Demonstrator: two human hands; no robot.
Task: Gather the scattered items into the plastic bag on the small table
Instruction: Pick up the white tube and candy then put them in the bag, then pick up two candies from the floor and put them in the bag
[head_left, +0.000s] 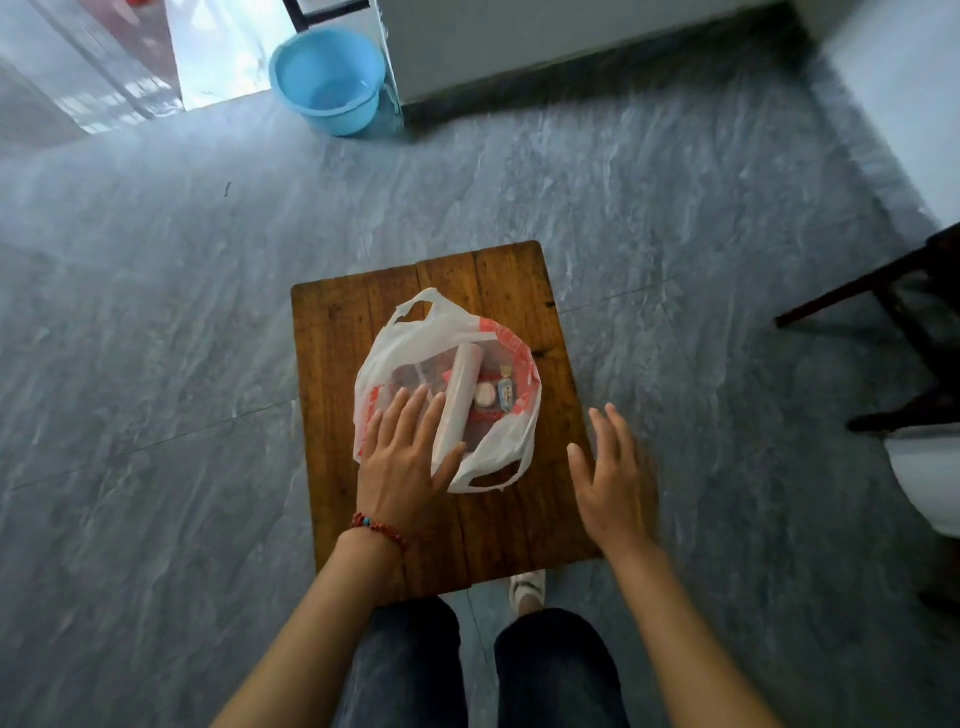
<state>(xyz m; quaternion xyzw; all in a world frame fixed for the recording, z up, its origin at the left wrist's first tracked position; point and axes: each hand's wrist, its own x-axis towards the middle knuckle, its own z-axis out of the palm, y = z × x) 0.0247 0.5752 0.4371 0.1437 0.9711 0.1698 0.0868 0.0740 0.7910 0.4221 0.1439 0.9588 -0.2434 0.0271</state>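
Left hand (402, 457) flat, fingers straight, pressing on near-left side of plastic bag (447, 395) and covering part of it. Right hand (605, 467) blurred, fingers spread loose, holding nothing, over the wooden desk (332, 322) beside bag. Bag mid-desk holds pale roll (460, 395), wrapped candies (496, 397); other contents unclear. Grey floor; blue bucket (332, 80) far back.

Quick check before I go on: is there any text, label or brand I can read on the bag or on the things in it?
None can be read.
plastic bag: red print along its rim and left side, too blurred to read.
small blue-and-white wrapped sweet inside the bag: markings too small to read.
white roll and small round item: no text shows.
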